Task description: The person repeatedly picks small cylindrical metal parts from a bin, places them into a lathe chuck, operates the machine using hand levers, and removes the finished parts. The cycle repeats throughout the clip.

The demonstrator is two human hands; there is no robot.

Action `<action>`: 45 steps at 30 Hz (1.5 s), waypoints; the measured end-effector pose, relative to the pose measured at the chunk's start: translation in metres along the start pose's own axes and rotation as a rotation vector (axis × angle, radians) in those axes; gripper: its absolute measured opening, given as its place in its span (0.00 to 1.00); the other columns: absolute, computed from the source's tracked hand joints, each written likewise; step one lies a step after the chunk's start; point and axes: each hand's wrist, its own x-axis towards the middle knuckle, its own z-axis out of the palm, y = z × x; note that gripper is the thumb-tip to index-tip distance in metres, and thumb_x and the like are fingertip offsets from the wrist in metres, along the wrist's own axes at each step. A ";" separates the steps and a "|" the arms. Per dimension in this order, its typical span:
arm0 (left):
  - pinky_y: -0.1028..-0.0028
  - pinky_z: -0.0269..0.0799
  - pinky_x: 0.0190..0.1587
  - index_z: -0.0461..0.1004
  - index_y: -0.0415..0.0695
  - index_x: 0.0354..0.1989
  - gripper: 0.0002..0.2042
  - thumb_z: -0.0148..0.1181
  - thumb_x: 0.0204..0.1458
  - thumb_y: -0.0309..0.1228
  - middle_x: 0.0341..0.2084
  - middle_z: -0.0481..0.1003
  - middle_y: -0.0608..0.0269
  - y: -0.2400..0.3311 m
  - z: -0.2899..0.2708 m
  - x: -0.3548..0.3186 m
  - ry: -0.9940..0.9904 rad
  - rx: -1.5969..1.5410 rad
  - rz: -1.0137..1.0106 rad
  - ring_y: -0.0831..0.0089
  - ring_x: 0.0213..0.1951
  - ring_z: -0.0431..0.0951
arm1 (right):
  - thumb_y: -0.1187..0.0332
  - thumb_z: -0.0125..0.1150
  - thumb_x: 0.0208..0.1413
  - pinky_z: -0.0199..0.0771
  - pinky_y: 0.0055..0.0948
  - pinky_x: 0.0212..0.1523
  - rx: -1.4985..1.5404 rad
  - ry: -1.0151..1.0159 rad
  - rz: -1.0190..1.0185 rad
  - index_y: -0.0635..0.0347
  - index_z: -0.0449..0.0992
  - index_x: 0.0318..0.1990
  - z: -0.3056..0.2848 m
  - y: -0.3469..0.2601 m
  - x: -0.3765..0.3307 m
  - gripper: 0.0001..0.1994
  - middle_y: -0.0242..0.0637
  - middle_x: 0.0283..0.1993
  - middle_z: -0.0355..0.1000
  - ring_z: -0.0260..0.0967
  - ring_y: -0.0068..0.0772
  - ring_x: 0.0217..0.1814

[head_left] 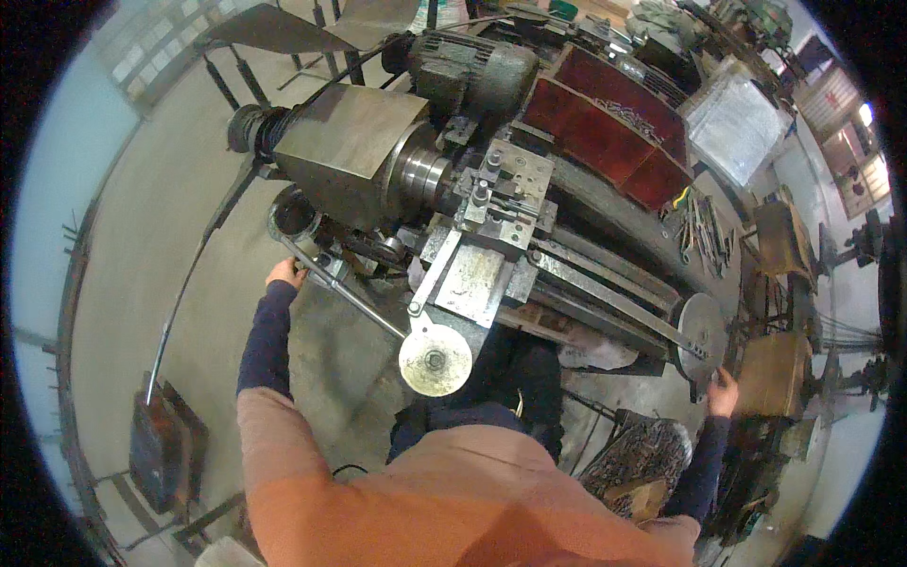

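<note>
Now we are gripping the lathe's long lever (345, 288) with our left hand (282, 273), fingers curled; our right hand (724, 391) is touching the tailstock handwheel (704, 335), fingers unclear.

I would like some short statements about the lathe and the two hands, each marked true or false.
1. The left hand is on a long metal lever at the headstock end of the lathe. True.
2. The right hand rests on the red tray. False: it is at the round handwheel at the far right end, and the tray lies behind the machine.
3. A second round handwheel sits at the front, between the two arms. True.
4. Both hands wear thick gloves. False: both are bare.
5. The electric motor stands on the floor. False: it sits up beside the headstock.
</note>
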 end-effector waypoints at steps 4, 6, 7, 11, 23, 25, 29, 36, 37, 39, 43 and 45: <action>0.70 0.73 0.24 0.67 0.38 0.46 0.21 0.57 0.48 0.39 0.26 0.76 0.49 -0.054 0.015 -0.004 0.103 -0.818 0.102 0.64 0.22 0.77 | 0.71 0.54 0.38 0.69 0.34 0.43 -0.382 -0.198 0.263 0.62 0.72 0.44 0.006 0.136 -0.025 0.20 0.51 0.40 0.72 0.70 0.46 0.44; 0.72 0.72 0.18 0.66 0.34 0.45 0.21 0.56 0.50 0.39 0.24 0.75 0.48 -0.053 0.018 -0.003 0.188 -1.073 0.057 0.65 0.17 0.76 | 0.67 0.56 0.39 0.69 0.36 0.42 -0.465 -0.259 0.366 0.61 0.73 0.41 0.003 0.176 -0.042 0.18 0.50 0.39 0.72 0.70 0.47 0.43; 0.73 0.71 0.17 0.65 0.33 0.44 0.20 0.55 0.50 0.38 0.23 0.75 0.48 -0.046 0.019 0.000 0.214 -1.123 0.014 0.65 0.16 0.75 | 0.65 0.57 0.39 0.70 0.37 0.42 -0.508 -0.285 0.422 0.61 0.73 0.40 0.000 0.192 -0.049 0.17 0.50 0.39 0.72 0.70 0.47 0.43; 0.71 0.70 0.14 0.63 0.29 0.36 0.17 0.56 0.49 0.33 0.20 0.74 0.47 0.039 -0.003 0.010 0.240 -1.374 -0.347 0.64 0.14 0.74 | 0.60 0.58 0.43 0.72 0.41 0.40 -0.654 -0.119 0.579 0.57 0.77 0.32 0.001 0.207 -0.068 0.12 0.45 0.36 0.74 0.73 0.45 0.38; 0.69 0.70 0.13 0.58 0.27 0.35 0.14 0.53 0.40 0.19 0.17 0.71 0.48 0.080 -0.007 0.004 0.340 -1.464 -0.497 0.63 0.13 0.73 | 0.58 0.54 0.42 0.65 0.42 0.50 -0.611 -0.172 0.959 0.61 0.71 0.44 0.003 0.091 -0.125 0.22 0.50 0.48 0.69 0.66 0.51 0.51; 0.69 0.70 0.13 0.57 0.27 0.35 0.15 0.53 0.40 0.19 0.17 0.71 0.48 0.078 -0.003 0.009 0.321 -1.424 -0.496 0.63 0.13 0.74 | 0.57 0.54 0.42 0.64 0.42 0.51 -0.579 -0.162 0.989 0.61 0.71 0.44 0.004 0.087 -0.131 0.22 0.50 0.48 0.69 0.65 0.51 0.51; 0.70 0.70 0.14 0.58 0.26 0.36 0.15 0.53 0.40 0.20 0.17 0.71 0.48 0.071 0.012 0.013 0.452 -1.341 -0.380 0.63 0.13 0.74 | 0.57 0.52 0.42 0.63 0.40 0.51 -0.564 -0.183 1.002 0.62 0.70 0.45 0.009 0.076 -0.136 0.23 0.50 0.49 0.68 0.65 0.50 0.52; 0.70 0.70 0.13 0.60 0.25 0.35 0.15 0.53 0.40 0.19 0.17 0.72 0.48 0.103 -0.034 -0.009 0.364 -1.407 -0.552 0.63 0.13 0.74 | 0.58 0.52 0.44 0.64 0.41 0.51 -0.565 -0.168 0.982 0.65 0.70 0.46 0.006 0.061 -0.141 0.24 0.50 0.49 0.68 0.65 0.50 0.52; 0.70 0.70 0.13 0.61 0.25 0.34 0.13 0.53 0.39 0.19 0.17 0.71 0.48 0.094 -0.021 -0.001 0.365 -1.465 -0.524 0.63 0.13 0.74 | 0.58 0.52 0.44 0.64 0.42 0.50 -0.564 -0.165 0.974 0.65 0.70 0.46 0.006 0.066 -0.141 0.23 0.50 0.49 0.68 0.65 0.51 0.51; 0.70 0.70 0.13 0.63 0.25 0.30 0.10 0.53 0.39 0.19 0.16 0.71 0.48 0.074 -0.001 0.014 0.379 -1.572 -0.461 0.63 0.13 0.73 | 0.58 0.52 0.43 0.65 0.42 0.49 -0.549 -0.151 1.029 0.65 0.71 0.44 0.014 0.080 -0.136 0.23 0.50 0.48 0.69 0.66 0.51 0.50; 0.69 0.71 0.14 0.64 0.25 0.24 0.07 0.53 0.38 0.18 0.14 0.70 0.49 0.100 -0.022 0.000 0.476 -1.307 -0.437 0.63 0.12 0.73 | 0.59 0.56 0.39 0.70 0.44 0.40 -0.613 -0.025 0.870 0.60 0.74 0.36 0.017 0.080 -0.141 0.17 0.49 0.37 0.73 0.72 0.49 0.40; 0.69 0.71 0.14 0.64 0.25 0.22 0.07 0.53 0.37 0.18 0.13 0.70 0.50 0.092 -0.023 -0.002 0.463 -1.196 -0.398 0.63 0.12 0.73 | 0.57 0.59 0.36 0.71 0.43 0.38 -0.613 0.029 0.803 0.59 0.75 0.33 0.020 0.100 -0.126 0.18 0.47 0.34 0.74 0.72 0.48 0.38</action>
